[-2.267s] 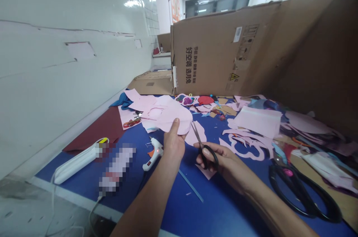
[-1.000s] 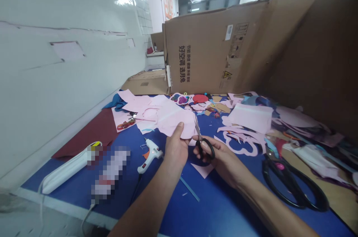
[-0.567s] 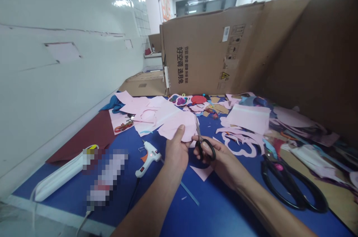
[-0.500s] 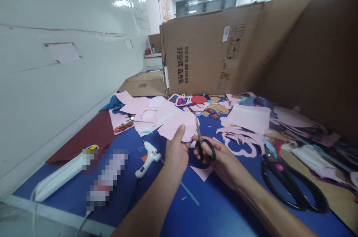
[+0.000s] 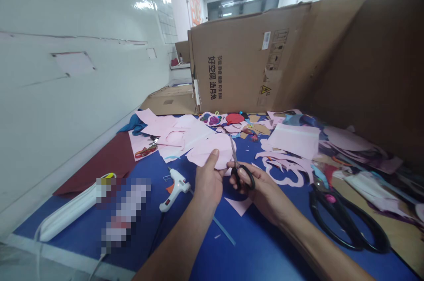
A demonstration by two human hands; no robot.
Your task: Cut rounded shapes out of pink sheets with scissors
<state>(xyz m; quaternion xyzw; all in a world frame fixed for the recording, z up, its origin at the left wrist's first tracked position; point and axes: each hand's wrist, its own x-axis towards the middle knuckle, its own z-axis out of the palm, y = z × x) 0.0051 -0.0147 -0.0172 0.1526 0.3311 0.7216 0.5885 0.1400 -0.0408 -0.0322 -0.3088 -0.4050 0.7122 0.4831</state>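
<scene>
My left hand (image 5: 210, 179) pinches a rounded piece of pink paper (image 5: 207, 148), thumb on top and the other fingers underneath. In my right hand (image 5: 256, 184) is a small pair of black-handled scissors (image 5: 236, 157), with fingers through the loops. Their blades point away from me and lie along the right edge of the pink piece. Below the hands, a small pink scrap (image 5: 239, 205) rests on the blue table (image 5: 251, 245). Left of my left wrist lies a white glue gun (image 5: 177, 186) with an orange trigger.
Large black-handled scissors (image 5: 344, 214) lie at the right. Pink cut-outs (image 5: 285, 170) and pink sheets (image 5: 294, 139) cover the far right. A white lamp-like bar (image 5: 73, 210) and dark red sheet (image 5: 99, 166) lie left. A big cardboard box (image 5: 245, 64) walls off the back.
The scissor blades look slightly closer together along the paper's right edge. Both hands keep nearly the same place, and the camera view has shifted very slightly.
</scene>
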